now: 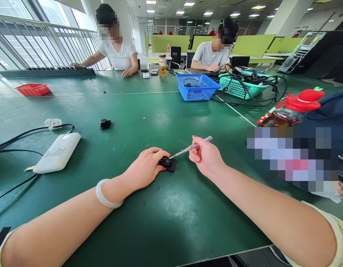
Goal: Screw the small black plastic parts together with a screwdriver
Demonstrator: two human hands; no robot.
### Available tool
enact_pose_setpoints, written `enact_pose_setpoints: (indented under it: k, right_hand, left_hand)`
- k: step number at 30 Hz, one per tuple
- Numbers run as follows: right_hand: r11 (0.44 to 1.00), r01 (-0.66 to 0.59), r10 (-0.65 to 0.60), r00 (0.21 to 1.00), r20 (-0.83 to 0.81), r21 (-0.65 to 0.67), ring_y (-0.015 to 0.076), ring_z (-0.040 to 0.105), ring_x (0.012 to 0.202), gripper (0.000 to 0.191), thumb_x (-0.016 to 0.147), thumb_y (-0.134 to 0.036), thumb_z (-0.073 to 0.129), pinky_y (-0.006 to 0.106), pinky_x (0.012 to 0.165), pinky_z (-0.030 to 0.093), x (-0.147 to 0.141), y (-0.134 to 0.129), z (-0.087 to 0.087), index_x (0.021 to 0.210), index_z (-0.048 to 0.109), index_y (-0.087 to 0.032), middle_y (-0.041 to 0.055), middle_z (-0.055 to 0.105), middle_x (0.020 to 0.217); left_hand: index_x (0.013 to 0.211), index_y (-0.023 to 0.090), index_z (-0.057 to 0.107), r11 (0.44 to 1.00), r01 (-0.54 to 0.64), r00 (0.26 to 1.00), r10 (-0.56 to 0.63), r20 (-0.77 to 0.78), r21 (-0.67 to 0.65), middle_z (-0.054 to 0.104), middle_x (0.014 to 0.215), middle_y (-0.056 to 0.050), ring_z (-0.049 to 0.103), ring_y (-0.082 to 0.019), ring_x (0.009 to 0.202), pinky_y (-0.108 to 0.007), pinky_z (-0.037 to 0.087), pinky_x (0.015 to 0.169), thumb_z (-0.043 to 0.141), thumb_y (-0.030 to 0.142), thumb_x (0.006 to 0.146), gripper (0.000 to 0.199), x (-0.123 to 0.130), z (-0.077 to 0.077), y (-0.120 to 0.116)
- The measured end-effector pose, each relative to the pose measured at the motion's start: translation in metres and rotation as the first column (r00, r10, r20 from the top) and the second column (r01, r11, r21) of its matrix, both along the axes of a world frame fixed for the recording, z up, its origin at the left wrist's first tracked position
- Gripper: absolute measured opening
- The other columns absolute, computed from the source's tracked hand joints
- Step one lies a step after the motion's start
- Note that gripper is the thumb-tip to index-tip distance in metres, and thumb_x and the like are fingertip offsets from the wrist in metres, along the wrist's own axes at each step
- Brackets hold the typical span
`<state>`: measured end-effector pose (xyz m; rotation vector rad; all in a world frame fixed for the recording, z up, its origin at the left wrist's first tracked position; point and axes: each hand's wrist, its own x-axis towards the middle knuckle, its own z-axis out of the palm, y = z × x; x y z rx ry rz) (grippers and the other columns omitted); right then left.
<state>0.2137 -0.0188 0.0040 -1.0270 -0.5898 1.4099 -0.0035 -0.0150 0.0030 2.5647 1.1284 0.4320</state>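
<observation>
On the green table, my left hand (145, 167) is closed on a small black device (168, 163), pressing it to the surface with thumb and fingers. Its kind is too small to make out, and the hand covers its left side. My right hand (206, 154) grips a screwdriver (185, 150) with a clear handle and thin shaft. The tool slants down to the left, its tip at the top of the black device; whether it touches a screw I cannot tell. Another small black part (105, 124) lies farther off to the left.
A white power bank (58, 152) with black cables lies at left. Toward the back are a red tray (32, 89), a blue basket (198, 88) and a green basket (244, 87) heaped with cables. A red-lidded bottle (294, 107) stands right. Two people (120, 55) sit across the table.
</observation>
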Motion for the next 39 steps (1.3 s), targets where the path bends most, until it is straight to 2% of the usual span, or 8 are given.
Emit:
enact_pose_setpoints:
  k: [7,11,14,23,30,39]
  right_hand:
    - [0.997,-0.074,0.073,0.997,0.025,0.026,0.0045,0.030,0.033,0.037,0.077,-0.034,0.071,0.021,0.037,0.021,-0.008,-0.008,0.005,0.059,0.042,-0.020,-0.0059,0.042,0.041]
    - [0.982,-0.002,-0.020,0.994,0.110,0.190,0.0051,0.033,0.035,0.039,0.077,-0.037,0.071,0.020,0.037,0.022,-0.006,-0.010,0.011,0.058,0.042,-0.020,-0.0058,0.042,0.042]
    - [0.970,0.035,-0.077,0.983,0.166,0.242,0.0055,0.033,0.037,0.039,0.078,-0.038,0.072,0.020,0.037,0.023,0.000,-0.009,0.014,0.058,0.043,-0.021,-0.0057,0.042,0.043]
    - [0.956,-0.049,-0.026,0.969,0.247,0.290,0.0057,0.035,0.040,0.040,0.080,-0.040,0.072,0.019,0.038,0.024,0.000,-0.010,0.009,0.059,0.044,-0.020,-0.0058,0.044,0.044]
    - [0.956,-0.095,0.026,0.970,0.241,0.278,0.0054,0.035,0.038,0.038,0.078,-0.038,0.074,0.020,0.039,0.025,0.001,-0.009,0.010,0.059,0.046,-0.020,-0.0057,0.046,0.045]
    - [0.991,-0.101,0.094,0.992,0.085,0.084,0.0045,0.032,0.032,0.034,0.075,-0.030,0.069,0.020,0.037,0.021,-0.003,-0.005,0.009,0.054,0.044,-0.019,-0.0051,0.044,0.041]
  left_hand:
    - [0.122,0.024,0.061,1.000,0.013,1.000,-0.013,-0.029,0.005,0.064,0.125,-0.008,0.052,-0.027,0.127,-0.048,0.042,0.110,0.054,0.022,0.090,0.033,0.001,0.002,0.000]
    - [0.122,0.024,0.061,0.999,0.029,0.999,-0.028,-0.022,0.030,0.065,0.123,-0.007,0.052,-0.027,0.128,-0.048,0.042,0.110,0.054,0.021,0.089,0.033,0.000,0.002,0.000]
    - [0.122,0.024,0.061,0.999,0.034,0.999,-0.034,-0.016,0.041,0.065,0.123,-0.008,0.051,-0.027,0.128,-0.048,0.042,0.110,0.055,0.019,0.089,0.034,0.000,0.000,0.000]
    - [0.123,0.024,0.060,0.996,0.061,0.998,-0.060,-0.020,0.060,0.066,0.123,-0.005,0.050,-0.027,0.129,-0.048,0.041,0.110,0.055,0.017,0.089,0.035,-0.001,-0.002,0.001]
    - [0.123,0.024,0.060,0.995,0.073,0.997,-0.071,-0.031,0.067,0.067,0.124,-0.004,0.050,-0.027,0.129,-0.049,0.041,0.110,0.054,0.018,0.090,0.034,-0.001,-0.003,0.002]
    - [0.114,0.023,0.062,0.993,0.089,0.996,-0.087,-0.027,0.082,0.067,0.125,-0.003,0.050,-0.026,0.129,-0.050,0.042,0.110,0.052,0.013,0.087,0.030,-0.001,0.000,0.001]
